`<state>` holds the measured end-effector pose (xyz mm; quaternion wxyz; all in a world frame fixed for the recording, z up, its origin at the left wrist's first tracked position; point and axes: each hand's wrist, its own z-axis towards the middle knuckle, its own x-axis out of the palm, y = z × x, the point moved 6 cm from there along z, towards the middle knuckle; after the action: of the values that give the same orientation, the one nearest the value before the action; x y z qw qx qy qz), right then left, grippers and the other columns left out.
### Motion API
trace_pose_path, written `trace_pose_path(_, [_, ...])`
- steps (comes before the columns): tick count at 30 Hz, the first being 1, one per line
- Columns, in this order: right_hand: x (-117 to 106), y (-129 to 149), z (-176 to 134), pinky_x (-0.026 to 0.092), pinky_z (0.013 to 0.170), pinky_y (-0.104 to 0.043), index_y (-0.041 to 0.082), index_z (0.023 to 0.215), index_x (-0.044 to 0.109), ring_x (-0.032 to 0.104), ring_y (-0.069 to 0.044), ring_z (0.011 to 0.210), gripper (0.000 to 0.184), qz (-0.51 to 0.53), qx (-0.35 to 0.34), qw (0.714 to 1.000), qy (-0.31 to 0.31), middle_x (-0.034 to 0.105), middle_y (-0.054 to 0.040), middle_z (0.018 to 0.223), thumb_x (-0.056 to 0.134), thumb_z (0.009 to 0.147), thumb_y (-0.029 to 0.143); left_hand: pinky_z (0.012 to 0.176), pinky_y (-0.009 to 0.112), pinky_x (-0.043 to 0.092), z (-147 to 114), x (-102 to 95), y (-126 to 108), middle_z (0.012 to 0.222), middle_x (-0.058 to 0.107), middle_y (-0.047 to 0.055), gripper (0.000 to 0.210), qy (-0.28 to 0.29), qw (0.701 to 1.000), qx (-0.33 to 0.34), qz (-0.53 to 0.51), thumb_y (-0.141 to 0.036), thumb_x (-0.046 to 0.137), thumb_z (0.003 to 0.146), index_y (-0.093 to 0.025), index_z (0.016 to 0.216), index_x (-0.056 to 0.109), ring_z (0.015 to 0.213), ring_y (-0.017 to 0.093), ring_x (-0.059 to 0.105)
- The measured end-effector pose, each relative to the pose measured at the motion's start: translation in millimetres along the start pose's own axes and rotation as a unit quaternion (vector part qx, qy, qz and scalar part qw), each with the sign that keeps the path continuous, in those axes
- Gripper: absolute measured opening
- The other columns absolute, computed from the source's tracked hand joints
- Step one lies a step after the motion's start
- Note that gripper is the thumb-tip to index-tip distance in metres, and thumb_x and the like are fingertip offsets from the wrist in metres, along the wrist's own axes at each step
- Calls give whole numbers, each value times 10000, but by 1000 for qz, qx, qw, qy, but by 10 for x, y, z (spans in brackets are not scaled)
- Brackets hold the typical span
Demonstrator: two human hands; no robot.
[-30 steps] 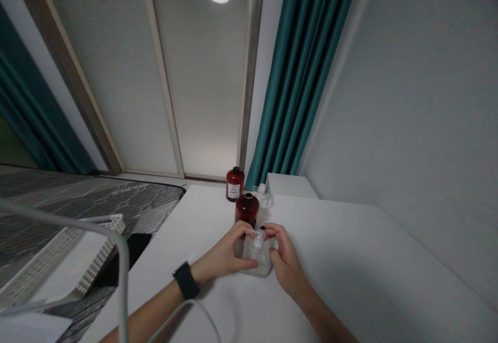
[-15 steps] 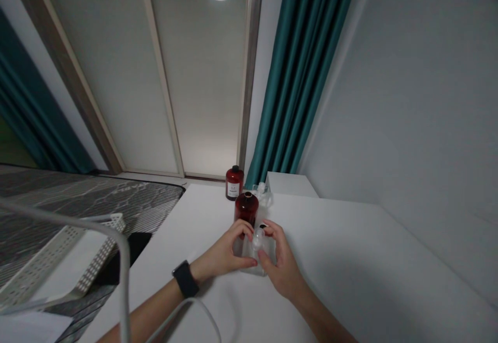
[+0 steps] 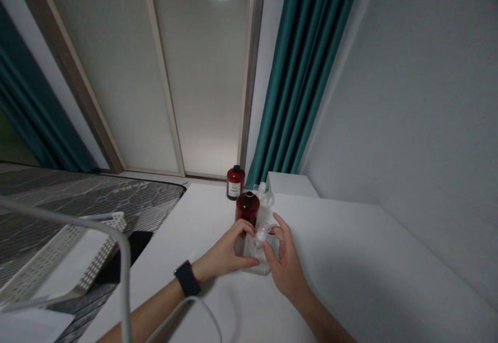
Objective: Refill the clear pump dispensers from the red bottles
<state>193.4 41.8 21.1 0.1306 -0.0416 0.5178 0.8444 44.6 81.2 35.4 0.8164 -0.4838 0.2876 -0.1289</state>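
Left hand clasping clear boxy bottle, right hand pinching rounded transparent top, smooth white table

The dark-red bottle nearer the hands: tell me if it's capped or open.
Open: the nearer bottle shows a bare neck rim; the farther bottle has a black cap.

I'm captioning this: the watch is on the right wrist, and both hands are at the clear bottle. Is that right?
Wrong side: the head view shows the watch on the left wrist. The left hand and right hand are indeed at the clear bottle.
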Motion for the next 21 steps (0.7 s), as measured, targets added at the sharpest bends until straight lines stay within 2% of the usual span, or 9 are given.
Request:
trace_pose_path(5, [-54,13,-17,395,1083,-435,284,1418,410,513,-239,1244,478,-12,-23,999,-22,504,-93,1373,522,953,289,900,343,421,-19,12,26,1118,545,54,466,-8,1000,-9,19,-205,802,687,-206,1063,525,1035,235,519])
trace_pose_path(11, [-50,91,-45,394,1067,-445,278,1353,473,508,-241,1209,398,-38,-70,997,-18,532,-87,1276,517,957,275,903,350,432,-20,26,11,1132,549,52,489,-7,999,-1,35,-198,810,690,-205,1099,542,1044,236,523])
trace_pose_path(16, [-180,45,-9,457,991,-430,258,1418,394,558,-239,1119,480,-5,-31,996,-86,544,-109,1245,519,959,319,892,354,439,-23,32,-14,1120,548,56,464,-1,999,-7,45,-226,810,699,-204,1084,552,1033,236,529])
trace_pose_path(21, [-234,44,10,501,910,-398,245,1457,347,588,-225,1023,539,7,-23,993,-115,578,-101,1139,512,957,358,915,370,440,-23,39,-25,1145,546,65,467,4,999,-1,52,-251,806,710,-209,1101,554,1071,251,526])
